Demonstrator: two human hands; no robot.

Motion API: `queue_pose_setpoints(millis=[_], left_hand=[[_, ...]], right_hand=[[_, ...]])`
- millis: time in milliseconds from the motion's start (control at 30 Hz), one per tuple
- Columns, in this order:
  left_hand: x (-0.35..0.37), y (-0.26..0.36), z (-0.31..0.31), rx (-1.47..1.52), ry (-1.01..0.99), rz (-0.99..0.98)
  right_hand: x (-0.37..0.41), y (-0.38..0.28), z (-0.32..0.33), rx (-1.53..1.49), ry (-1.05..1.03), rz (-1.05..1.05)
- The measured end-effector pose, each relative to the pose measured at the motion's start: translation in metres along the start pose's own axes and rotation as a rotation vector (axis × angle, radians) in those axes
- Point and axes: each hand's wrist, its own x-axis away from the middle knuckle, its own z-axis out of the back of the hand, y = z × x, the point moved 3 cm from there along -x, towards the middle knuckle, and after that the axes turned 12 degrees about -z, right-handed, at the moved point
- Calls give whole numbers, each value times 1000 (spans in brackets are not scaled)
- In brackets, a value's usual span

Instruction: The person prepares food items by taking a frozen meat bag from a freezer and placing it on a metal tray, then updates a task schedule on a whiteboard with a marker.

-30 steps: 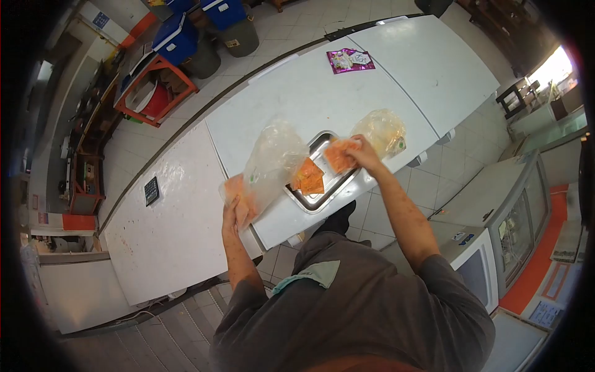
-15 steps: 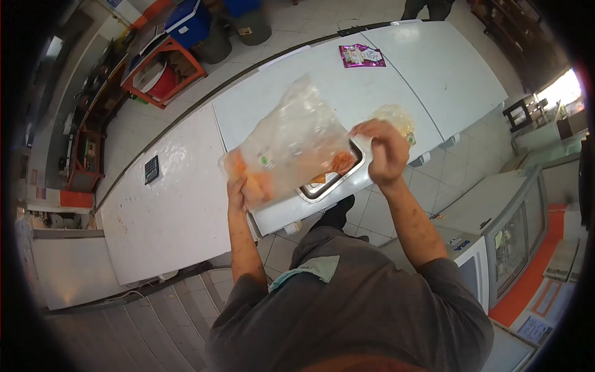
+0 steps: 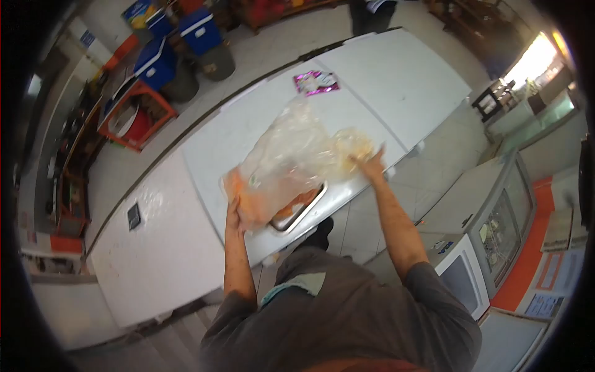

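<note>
So the left hand (image 3: 233,217) is gripping the near-left end of the big plastic bag (image 3: 288,139), which is slanting away rightward over the metal tray (image 3: 308,211) on the desk (image 3: 390,80), while the right hand (image 3: 370,166), well apart, is touching the small plastic bag (image 3: 351,146) with loosely spread fingers.

The plastic bag (image 3: 288,139) hides part of the tray (image 3: 307,211).
</note>
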Motion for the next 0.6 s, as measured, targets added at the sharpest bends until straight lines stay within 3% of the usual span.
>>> queue_pose_setpoints(millis=[33, 67, 100, 133, 200, 267, 333, 400, 467, 500, 600], left_hand=[[-1, -13, -3, 83, -35, 82], [-5, -28, -11, 165, -86, 168], [-9, -41, -23, 223, -118, 183], [-11, -53, -35, 272, -148, 203], [-20, -78, -55, 149, -150, 179], [-24, -97, -74, 51, -122, 145], [-37, -119, -111, 71, -271, 218], [-39, -141, -146, 113, -487, 346], [-31, -166, -184, 166, -698, 467], [-23, -181, -202, 176, -783, 532], [18, -235, -256, 199, -958, 769]], right_hand=[[-17, 22, -12, 243, 65, -189], [-44, 57, -22, 216, 206, 17], [-72, 85, -32, -25, 198, 86], [-59, 72, -27, -112, 199, 25], [-27, 36, -1, -687, -191, -294], [3, 13, 42, -910, -16, -249], [14, 21, 95, -1049, 121, 9], [44, 30, 165, -1032, 303, 117], [107, 10, 219, -909, 555, 91], [122, 15, 234, -915, 581, 99], [174, 25, 248, -301, 669, 270]])
